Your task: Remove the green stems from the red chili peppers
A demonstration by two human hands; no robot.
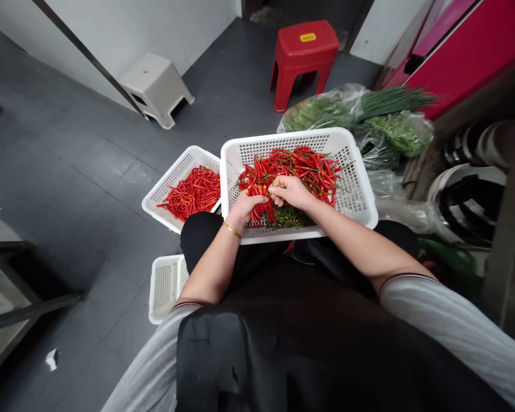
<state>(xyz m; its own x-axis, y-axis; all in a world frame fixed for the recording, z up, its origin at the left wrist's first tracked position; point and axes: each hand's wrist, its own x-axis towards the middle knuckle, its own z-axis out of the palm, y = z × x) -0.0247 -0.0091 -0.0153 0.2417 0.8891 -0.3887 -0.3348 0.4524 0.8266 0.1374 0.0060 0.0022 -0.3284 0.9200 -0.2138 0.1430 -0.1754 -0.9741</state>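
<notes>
A white perforated basket (360,197) rests on my lap, with a heap of red chili peppers (304,166) on green stems inside. My left hand (244,207) is closed around a bunch of red chilies (257,190) over the basket's left half. Against that bunch, my right hand (289,191) pinches with thumb and fingertips; what lies between them is too small to make out. Loose green stems (294,217) gather at the near side, below my hands. To the left, a second white basket (152,200) contains red chilies (193,191) whose green stems do not show.
A white stool (152,86) and a red stool (304,57) stand ahead on the grey tiled floor. Bagged green vegetables (326,111) lie beyond the basket at the right. Another white basket (165,286) is by my left leg. Stacked pots (472,200) sit on the right.
</notes>
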